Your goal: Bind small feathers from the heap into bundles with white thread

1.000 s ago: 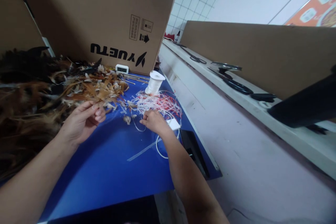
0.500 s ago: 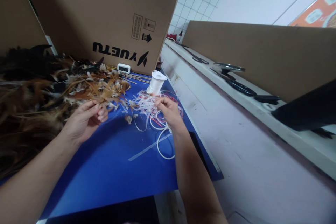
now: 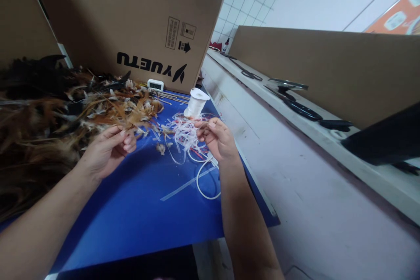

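My left hand (image 3: pixel 110 148) is pinched at the front edge of a heap of brown, black and cream feathers (image 3: pixel 98 107). A tawny feather shows at its fingertips, against the similar ones behind. Farther right, my right hand (image 3: pixel 218 138) is turned partly palm-up, its thumb pressed to curled fingers. Anything held there is too small to make out. Behind that hand lies a tangle of white and red strips (image 3: pixel 185 135), with a white ribbon spool (image 3: pixel 196 104) standing at its back. A loop of white cord (image 3: pixel 197 179) lies below the tangle.
A large cardboard box (image 3: pixel 131 17) stands behind the blue tabletop (image 3: pixel 147 214). At its foot are a small white digital display (image 3: pixel 155 85) and thin sticks (image 3: pixel 173 96). To the right, a white ledge (image 3: pixel 278 96) carries scissors (image 3: pixel 251 74) and black-handled tools (image 3: pixel 303 110).
My right hand has moved slightly right and up and rolled over, so its palm and curled fingers now show more. My left hand has stayed almost still.
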### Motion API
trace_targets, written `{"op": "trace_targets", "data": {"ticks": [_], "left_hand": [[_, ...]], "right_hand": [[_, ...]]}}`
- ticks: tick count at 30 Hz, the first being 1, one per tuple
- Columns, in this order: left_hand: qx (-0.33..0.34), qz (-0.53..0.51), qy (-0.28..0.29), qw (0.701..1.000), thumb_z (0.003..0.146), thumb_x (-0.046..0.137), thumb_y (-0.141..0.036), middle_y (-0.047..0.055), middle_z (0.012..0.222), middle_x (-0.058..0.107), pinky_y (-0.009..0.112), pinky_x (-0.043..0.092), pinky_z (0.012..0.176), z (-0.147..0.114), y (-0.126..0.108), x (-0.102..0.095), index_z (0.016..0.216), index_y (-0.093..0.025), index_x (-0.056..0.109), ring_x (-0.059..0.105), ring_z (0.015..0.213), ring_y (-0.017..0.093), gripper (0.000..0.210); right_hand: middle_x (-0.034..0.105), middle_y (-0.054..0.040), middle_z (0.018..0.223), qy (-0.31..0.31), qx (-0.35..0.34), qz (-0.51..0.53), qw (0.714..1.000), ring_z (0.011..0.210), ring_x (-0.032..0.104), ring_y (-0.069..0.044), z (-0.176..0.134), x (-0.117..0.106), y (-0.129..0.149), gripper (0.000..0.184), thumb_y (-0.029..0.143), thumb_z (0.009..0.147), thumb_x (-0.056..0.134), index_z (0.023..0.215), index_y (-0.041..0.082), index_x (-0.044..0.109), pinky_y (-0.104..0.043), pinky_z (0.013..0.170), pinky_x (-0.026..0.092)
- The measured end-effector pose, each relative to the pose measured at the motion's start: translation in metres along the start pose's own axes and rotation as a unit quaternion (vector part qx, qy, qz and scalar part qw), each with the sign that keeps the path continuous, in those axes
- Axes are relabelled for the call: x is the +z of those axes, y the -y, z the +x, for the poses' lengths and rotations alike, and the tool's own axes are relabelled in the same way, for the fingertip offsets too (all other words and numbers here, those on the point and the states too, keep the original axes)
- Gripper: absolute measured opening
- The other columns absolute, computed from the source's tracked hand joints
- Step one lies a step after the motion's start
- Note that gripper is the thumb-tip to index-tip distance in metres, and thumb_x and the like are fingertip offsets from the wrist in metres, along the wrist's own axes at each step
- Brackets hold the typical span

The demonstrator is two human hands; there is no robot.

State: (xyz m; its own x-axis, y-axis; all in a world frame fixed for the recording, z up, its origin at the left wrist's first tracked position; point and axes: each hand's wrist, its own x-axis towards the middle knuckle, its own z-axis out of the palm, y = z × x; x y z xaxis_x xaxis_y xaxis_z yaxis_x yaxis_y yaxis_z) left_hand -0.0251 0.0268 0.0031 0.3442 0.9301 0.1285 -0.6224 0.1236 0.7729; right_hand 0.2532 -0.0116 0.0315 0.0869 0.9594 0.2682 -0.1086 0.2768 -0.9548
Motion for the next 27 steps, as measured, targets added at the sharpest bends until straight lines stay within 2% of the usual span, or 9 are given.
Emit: {"op": "trace_targets", "data": {"ticks": [4, 11, 15, 18, 20, 23, 25, 27], "left_hand": [[-0.001, 0.002, -0.003, 1.0, 0.068, 0.076, -0.011, 0.0, 0.055, 0.049, 0.019, 0.041, 0.046, 0.0, -0.001, 0.001, 0.062, -0.014, 0.055, 0.045, 0.051, 0.01, 0.022], [0.0, -0.005, 0.004, 1.0, 0.068, 0.075, -0.01, -0.001, 0.053, 0.049, 0.019, 0.041, 0.046, -0.001, 0.0, 0.002, 0.063, -0.015, 0.055, 0.045, 0.051, 0.01, 0.021], [-0.004, 0.001, 0.006, 1.0, 0.069, 0.075, -0.011, 0.0, 0.054, 0.05, 0.02, 0.04, 0.046, -0.001, 0.0, 0.002, 0.063, -0.014, 0.055, 0.045, 0.051, 0.01, 0.021], [-0.013, 0.006, 0.011, 1.0, 0.068, 0.076, -0.013, 0.0, 0.054, 0.048, 0.021, 0.04, 0.046, -0.001, -0.001, 0.003, 0.06, -0.014, 0.053, 0.044, 0.051, 0.01, 0.024], [-0.014, 0.004, 0.014, 1.0, 0.068, 0.077, -0.013, 0.0, 0.054, 0.048, 0.021, 0.039, 0.047, -0.001, -0.002, 0.004, 0.059, -0.014, 0.053, 0.044, 0.051, 0.01, 0.026], [-0.01, 0.003, 0.008, 1.0, 0.069, 0.076, -0.012, 0.0, 0.055, 0.048, 0.021, 0.038, 0.047, -0.001, -0.001, 0.004, 0.062, -0.015, 0.055, 0.044, 0.052, 0.01, 0.022], [-0.01, 0.001, 0.002, 1.0, 0.071, 0.074, -0.013, 0.0, 0.055, 0.047, 0.021, 0.036, 0.047, -0.001, 0.0, 0.003, 0.063, -0.016, 0.057, 0.043, 0.051, 0.01, 0.019], [-0.011, -0.003, 0.002, 1.0, 0.072, 0.073, -0.014, -0.001, 0.055, 0.046, 0.021, 0.035, 0.047, -0.001, 0.001, 0.003, 0.062, -0.017, 0.057, 0.043, 0.051, 0.01, 0.02]], "right_hand": [[0.071, -0.0043, 0.09, 0.009, -0.006, -0.002, 1.0, 0.075, 0.065, -0.018, -0.001, -0.001, 0.002, 0.032, 0.049, 0.08, 0.058, 0.075, 0.024, 0.038, -0.027, 0.058, 0.05], [0.07, -0.0013, 0.083, 0.04, 0.015, 0.018, 0.999, 0.071, 0.068, -0.016, -0.001, 0.001, -0.002, 0.033, 0.05, 0.081, 0.061, 0.078, 0.024, 0.04, -0.025, 0.057, 0.05], [0.072, -0.0013, 0.079, 0.111, 0.056, 0.034, 0.992, 0.07, 0.069, -0.017, -0.003, 0.007, -0.005, 0.035, 0.052, 0.078, 0.066, 0.084, 0.023, 0.046, -0.025, 0.057, 0.051], [0.073, -0.004, 0.079, 0.184, 0.093, 0.017, 0.978, 0.071, 0.07, -0.017, -0.004, 0.012, -0.01, 0.033, 0.052, 0.082, 0.061, 0.089, 0.021, 0.053, -0.027, 0.061, 0.053], [0.073, -0.005, 0.078, 0.209, 0.108, -0.05, 0.971, 0.07, 0.069, -0.016, -0.005, 0.015, -0.016, 0.028, 0.048, 0.086, 0.057, 0.087, 0.019, 0.056, -0.027, 0.062, 0.053], [0.07, -0.002, 0.074, 0.196, 0.106, -0.237, 0.946, 0.065, 0.066, -0.014, -0.004, 0.017, -0.025, 0.018, 0.035, 0.089, 0.054, 0.081, 0.019, 0.058, -0.025, 0.059, 0.049], [0.067, 0.0004, 0.071, 0.172, 0.063, -0.378, 0.908, 0.065, 0.064, -0.013, -0.004, 0.015, -0.029, 0.011, 0.025, 0.087, 0.054, 0.08, 0.019, 0.061, -0.025, 0.063, 0.046], [0.067, -0.0004, 0.078, 0.149, -0.005, -0.477, 0.866, 0.071, 0.062, -0.014, -0.003, 0.012, -0.031, 0.009, 0.017, 0.085, 0.056, 0.084, 0.02, 0.064, -0.027, 0.072, 0.045]]}}
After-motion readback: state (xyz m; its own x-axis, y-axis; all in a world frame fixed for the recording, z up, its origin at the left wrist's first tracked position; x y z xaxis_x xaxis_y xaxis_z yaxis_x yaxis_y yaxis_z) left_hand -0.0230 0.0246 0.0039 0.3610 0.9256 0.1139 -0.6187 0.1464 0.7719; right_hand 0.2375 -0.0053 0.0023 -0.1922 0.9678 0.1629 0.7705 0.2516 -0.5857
